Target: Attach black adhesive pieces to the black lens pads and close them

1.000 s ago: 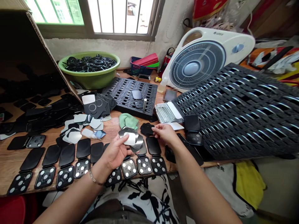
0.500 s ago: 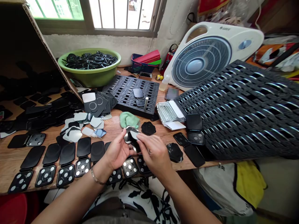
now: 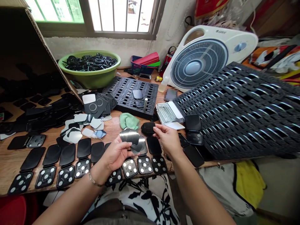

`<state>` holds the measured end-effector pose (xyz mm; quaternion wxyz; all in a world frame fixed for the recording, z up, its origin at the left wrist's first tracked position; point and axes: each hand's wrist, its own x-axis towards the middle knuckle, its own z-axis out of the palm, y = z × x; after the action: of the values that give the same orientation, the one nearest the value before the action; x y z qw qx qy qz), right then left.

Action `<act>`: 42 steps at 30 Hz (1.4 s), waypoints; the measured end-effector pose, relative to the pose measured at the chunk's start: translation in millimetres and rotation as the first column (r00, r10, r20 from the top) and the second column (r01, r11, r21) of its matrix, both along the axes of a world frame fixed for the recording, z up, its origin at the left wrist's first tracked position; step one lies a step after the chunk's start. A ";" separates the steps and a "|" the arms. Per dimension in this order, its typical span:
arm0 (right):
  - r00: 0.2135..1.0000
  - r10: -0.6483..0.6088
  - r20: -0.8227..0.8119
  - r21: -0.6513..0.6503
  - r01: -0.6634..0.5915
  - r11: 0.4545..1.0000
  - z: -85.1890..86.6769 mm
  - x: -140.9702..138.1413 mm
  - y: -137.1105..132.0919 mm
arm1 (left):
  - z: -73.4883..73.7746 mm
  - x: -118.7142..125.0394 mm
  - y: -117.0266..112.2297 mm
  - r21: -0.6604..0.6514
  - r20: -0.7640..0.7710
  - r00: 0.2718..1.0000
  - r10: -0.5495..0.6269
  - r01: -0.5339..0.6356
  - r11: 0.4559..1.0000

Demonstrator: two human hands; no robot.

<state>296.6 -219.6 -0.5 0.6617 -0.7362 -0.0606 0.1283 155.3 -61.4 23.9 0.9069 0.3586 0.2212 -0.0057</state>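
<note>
Thin, shiny silver plates with rounded corners (image 3: pixel 128 135) are gripped in my left hand (image 3: pixel 117 153), the thumb lying across them. They overlap, and a dark patch shows between them. My right hand (image 3: pixel 167 137) pinches at the right edge of a small pile of black rounded-square pieces (image 3: pixel 148 128) on the table; whether a piece is between the fingertips is hard to see. Below my hands, opened black square cases (image 3: pixel 144 164) stand in a row along the table's front edge, with white dots inside. Just behind the plates lies a crumpled green cloth (image 3: pixel 128 121).
Loose grey-white pieces (image 3: pixel 73 133) lie left of my hands. Behind are a black slotted mat (image 3: pixel 117 90), a green basin (image 3: pixel 89 75) of black parts and a white fan (image 3: pixel 185 62). An open box of clear strips (image 3: pixel 168 113) and a large slotted panel (image 3: pixel 248 112) are right.
My right hand has moved right, away from my left hand, to the black pile. The silver plates now show more fully in my left hand. The view has shifted slightly.
</note>
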 end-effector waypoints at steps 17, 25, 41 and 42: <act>0.834 0.103 0.543 -0.626 0.319 0.712 -4.1 -35.5 -103.9 | -3.2 3.8 -24.1 -0.094 0.052 0.971 -0.232 0.236 0.967; 0.646 0.404 0.648 -0.562 0.048 0.825 26.2 -82.0 -42.6 | -4.7 3.8 -30.9 -0.158 0.045 0.977 -0.209 0.214 0.964; 0.950 0.032 0.311 -0.185 0.027 0.982 23.3 -89.9 -34.0 | -13.6 -1.8 -20.3 -0.199 -0.017 0.992 -0.122 0.116 0.973; 0.973 -0.026 0.229 -0.148 0.061 0.987 24.0 -83.9 -41.8 | -13.1 -2.0 -19.5 -0.191 -0.018 0.993 -0.119 0.113 0.975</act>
<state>212.7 -261.5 23.5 0.5945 -0.7959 -0.1093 0.0336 153.3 -80.9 10.8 0.9316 0.2830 0.2116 -0.0849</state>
